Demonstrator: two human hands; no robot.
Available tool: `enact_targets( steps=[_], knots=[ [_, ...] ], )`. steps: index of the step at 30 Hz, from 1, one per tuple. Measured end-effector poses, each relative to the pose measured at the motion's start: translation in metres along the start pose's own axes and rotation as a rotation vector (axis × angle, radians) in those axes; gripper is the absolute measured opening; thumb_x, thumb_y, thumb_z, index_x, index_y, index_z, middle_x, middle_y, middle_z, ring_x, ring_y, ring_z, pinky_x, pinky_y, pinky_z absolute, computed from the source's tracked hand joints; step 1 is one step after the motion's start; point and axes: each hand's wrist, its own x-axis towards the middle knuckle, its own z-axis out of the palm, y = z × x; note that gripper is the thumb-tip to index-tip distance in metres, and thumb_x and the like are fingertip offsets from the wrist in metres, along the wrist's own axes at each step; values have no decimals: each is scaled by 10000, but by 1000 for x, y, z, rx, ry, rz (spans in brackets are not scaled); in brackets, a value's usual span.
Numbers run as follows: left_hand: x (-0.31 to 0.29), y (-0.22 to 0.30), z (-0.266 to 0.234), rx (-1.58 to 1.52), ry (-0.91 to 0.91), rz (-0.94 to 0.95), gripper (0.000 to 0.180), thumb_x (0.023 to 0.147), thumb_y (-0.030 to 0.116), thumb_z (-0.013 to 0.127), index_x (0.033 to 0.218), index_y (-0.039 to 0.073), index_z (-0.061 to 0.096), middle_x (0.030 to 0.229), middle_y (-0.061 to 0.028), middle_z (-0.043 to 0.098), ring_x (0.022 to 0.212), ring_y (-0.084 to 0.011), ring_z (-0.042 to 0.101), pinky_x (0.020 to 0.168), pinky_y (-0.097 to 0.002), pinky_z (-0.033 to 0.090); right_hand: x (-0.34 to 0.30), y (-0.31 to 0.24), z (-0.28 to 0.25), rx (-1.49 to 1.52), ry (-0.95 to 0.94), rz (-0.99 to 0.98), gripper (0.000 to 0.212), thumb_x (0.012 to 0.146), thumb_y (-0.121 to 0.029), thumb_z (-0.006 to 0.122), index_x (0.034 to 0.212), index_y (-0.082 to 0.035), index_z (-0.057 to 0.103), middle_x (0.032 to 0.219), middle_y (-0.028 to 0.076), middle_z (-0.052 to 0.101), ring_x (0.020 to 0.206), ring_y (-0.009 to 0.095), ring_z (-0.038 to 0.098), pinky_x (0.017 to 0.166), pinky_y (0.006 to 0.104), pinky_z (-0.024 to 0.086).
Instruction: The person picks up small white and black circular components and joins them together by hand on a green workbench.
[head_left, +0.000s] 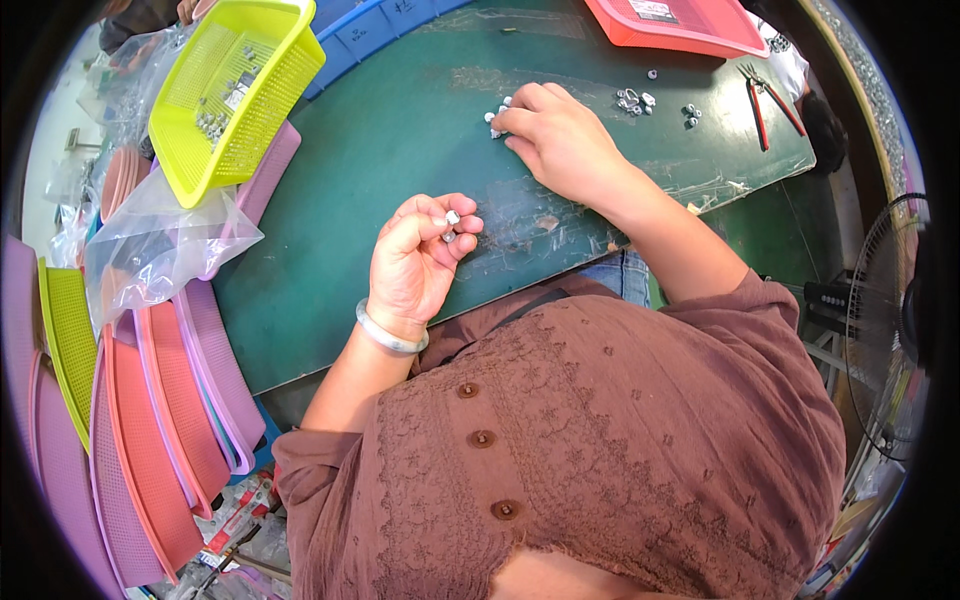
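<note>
Fingers of my left hand [420, 255] pinch small metal parts [451, 224]; my right hand [560, 140] closes on loose parts [497, 117] at its fingertips, so I'd keep both grips light and steady.

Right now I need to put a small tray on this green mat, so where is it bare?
The widest bare stretch of green mat lies between the yellow basket and the right hand. Another runs below the left hand toward the near-left corner. It is crowded right of the right hand: loose metal parts and red-handled pliers.
</note>
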Motion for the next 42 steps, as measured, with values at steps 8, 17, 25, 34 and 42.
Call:
enact_targets(
  steps=[8, 17, 25, 34, 42],
  knots=[
    [-1, 0, 3, 48, 67, 51, 55, 749, 7, 487, 707, 42, 489, 853, -105, 543, 692, -166, 507, 575, -240, 431, 8, 4, 3, 56, -47, -84, 85, 723, -70, 597, 802, -67, 627, 852, 68, 540, 839, 251, 503, 742, 341, 438],
    [1, 2, 15, 254, 126, -61, 105, 848, 130, 525, 865, 32, 561, 744, -45, 538, 591, -95, 455, 463, -186, 349, 0, -22, -11, 583, -118, -100, 88, 723, -46, 600, 810, -36, 590, 878, 77, 566, 885, 267, 517, 775, 346, 425],
    [-2, 3, 17, 330, 148, -21, 98, 834, 116, 557, 834, 21, 582, 678, -28, 542, 522, -75, 456, 419, -170, 325, -8, -31, -7, 770, -113, -41, 79, 755, -44, 599, 828, -17, 592, 816, 83, 574, 770, 219, 558, 682, 302, 450],
    [-3, 3, 17, 394, 139, 5, 90, 827, 110, 568, 828, 20, 579, 658, -20, 547, 500, -57, 455, 412, -158, 326, -12, -32, -7, 971, -186, 114, 90, 789, -47, 590, 858, 6, 610, 793, 58, 582, 732, 131, 560, 670, 246, 451],
    [-4, 1, 17, 448, 159, 48, 85, 835, 96, 564, 853, 15, 581, 663, -14, 553, 505, -45, 458, 416, -151, 335, -13, -33, -6, 970, -184, 129, 91, 788, -54, 595, 856, 3, 612, 791, 54, 578, 733, 127, 555, 668, 245, 448]
  ],
)
